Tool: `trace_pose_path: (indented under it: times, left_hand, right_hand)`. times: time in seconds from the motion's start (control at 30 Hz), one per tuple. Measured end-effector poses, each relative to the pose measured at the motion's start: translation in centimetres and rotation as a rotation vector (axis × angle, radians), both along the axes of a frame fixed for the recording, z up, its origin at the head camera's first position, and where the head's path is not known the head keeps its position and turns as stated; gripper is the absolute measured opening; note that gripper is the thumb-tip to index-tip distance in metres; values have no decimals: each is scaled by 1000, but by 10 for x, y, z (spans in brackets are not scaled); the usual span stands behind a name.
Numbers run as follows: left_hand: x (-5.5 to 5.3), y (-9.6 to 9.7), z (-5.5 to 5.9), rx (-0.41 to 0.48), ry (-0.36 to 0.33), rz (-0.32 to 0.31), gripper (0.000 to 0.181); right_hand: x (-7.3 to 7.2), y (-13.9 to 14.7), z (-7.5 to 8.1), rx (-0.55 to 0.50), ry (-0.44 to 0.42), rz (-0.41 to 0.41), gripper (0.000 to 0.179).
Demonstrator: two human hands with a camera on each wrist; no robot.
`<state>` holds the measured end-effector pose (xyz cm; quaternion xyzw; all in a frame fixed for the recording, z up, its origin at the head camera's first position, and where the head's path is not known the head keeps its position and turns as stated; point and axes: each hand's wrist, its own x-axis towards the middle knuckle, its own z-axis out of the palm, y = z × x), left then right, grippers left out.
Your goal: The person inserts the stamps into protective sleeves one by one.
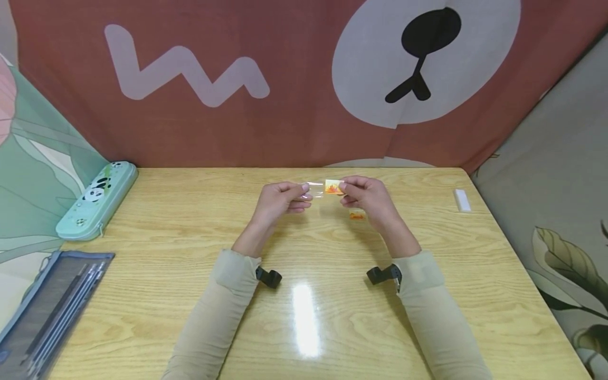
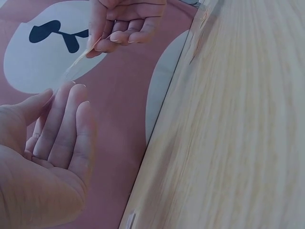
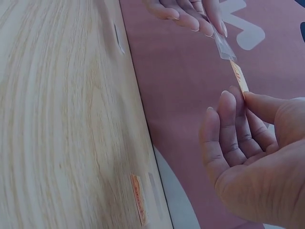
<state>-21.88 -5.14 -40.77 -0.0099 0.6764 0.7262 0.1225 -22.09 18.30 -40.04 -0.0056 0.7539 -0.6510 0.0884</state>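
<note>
Above the far part of the table, my left hand [image 1: 283, 199] pinches a small clear plastic sleeve [image 1: 315, 190] between thumb and fingers. My right hand [image 1: 368, 199] pinches a small thin card [image 1: 332, 187] with an orange flame-like print. In the right wrist view the card [image 3: 239, 77] meets the open-looking end of the clear sleeve [image 3: 225, 47]; whether its tip is inside, I cannot tell. A second orange-printed piece [image 1: 357, 215] lies on the table below my right hand, and also shows low in the right wrist view.
A mint pencil case [image 1: 97, 200] with a panda stands at the table's back left. In front of it lies a grey mesh pouch [image 1: 57, 311] with several pencils. A small white block [image 1: 462, 200] lies at the right. A brown printed cloth [image 1: 294, 121] hangs behind the table [image 1: 332, 316].
</note>
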Motion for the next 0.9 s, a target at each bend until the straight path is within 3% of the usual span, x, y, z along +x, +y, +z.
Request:
trace_pose_path:
  times: [0.5,0.9]
  left_hand:
    - [0,0,-1,-2,6,0,41]
    - [0,0,0,28,-9,21,28]
  right_hand:
    - [1,-2,0,2,8,20,34]
    - [1,-2,2,8,-10,21,34]
